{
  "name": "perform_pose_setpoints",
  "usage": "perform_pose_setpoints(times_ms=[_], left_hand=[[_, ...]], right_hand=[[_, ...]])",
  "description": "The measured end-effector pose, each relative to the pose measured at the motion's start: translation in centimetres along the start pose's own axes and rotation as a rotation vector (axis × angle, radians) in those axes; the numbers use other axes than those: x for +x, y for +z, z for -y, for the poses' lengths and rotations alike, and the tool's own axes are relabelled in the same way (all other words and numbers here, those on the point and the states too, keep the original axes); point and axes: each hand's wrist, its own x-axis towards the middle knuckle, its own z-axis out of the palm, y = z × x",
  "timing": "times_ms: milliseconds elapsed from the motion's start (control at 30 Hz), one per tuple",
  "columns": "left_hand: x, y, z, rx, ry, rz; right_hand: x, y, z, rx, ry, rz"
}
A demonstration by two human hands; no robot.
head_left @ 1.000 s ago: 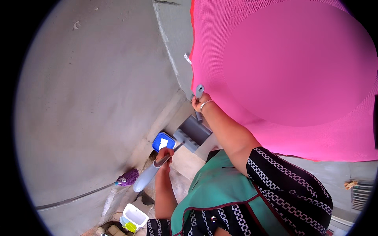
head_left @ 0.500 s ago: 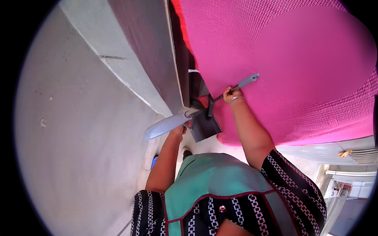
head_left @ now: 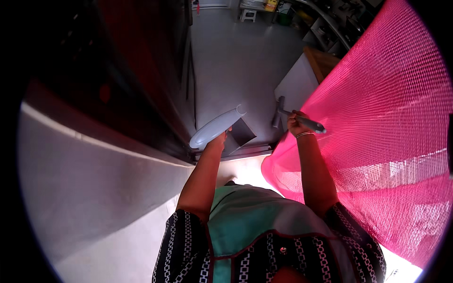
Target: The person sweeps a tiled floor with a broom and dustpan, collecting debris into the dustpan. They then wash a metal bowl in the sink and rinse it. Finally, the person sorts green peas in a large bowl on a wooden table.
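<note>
My left hand (head_left: pixel 220 138) is closed around a pale grey tube-shaped handle (head_left: pixel 213 128) with a dark, box-like scoop (head_left: pixel 241 132) at its lower end. My right hand (head_left: pixel 295 124), with a bracelet on the wrist, grips the grey handle (head_left: pixel 311 124) of a small tool whose dark head (head_left: pixel 279 111) points away from me. Both hands are held out in front of my chest, a short way apart, over a doorway threshold (head_left: pixel 250 152).
A pink mesh curtain (head_left: pixel 377 122) fills the right side, touching my right arm. A dark door and frame (head_left: pixel 155 80) stand at left, with a pale wall (head_left: pixel 85 188) below. A grey floor (head_left: pixel 236 61) lies beyond, with a wooden-topped white cabinet (head_left: pixel 306 70) and shelves farther back.
My view has swung from the pale wall and curtain toward the doorway and the room beyond. Both hands still hold their tools; the right hand's tool has come down from the curtain.
</note>
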Motion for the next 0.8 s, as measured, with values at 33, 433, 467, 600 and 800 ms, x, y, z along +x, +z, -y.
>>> perform_pose_setpoints(times_ms=[33, 433, 467, 600, 800], left_hand=[[2.7, 3.8, -2.8, -0.001, -0.028, 0.002], [38.7, 12.1, 4.4, -0.124, -0.062, 0.068], [43.0, 14.4, 2.8, -0.131, -0.044, 0.09], [52.9, 15.3, 5.8, -0.198, -0.11, 0.157], [69.4, 15.6, -2.9, -0.215, -0.153, 0.01]], right_hand=[[3.0, 0.9, 3.5, 0.037, 0.042, 0.053], [28.5, -2.9, 12.7, -0.155, -0.107, 0.118], [32.1, -3.6, 15.5, -0.153, -0.09, 0.184], [36.5, -3.8, 16.2, -0.19, -0.063, -0.046], [51.6, 2.3, 18.9, -0.168, 0.056, 0.0]])
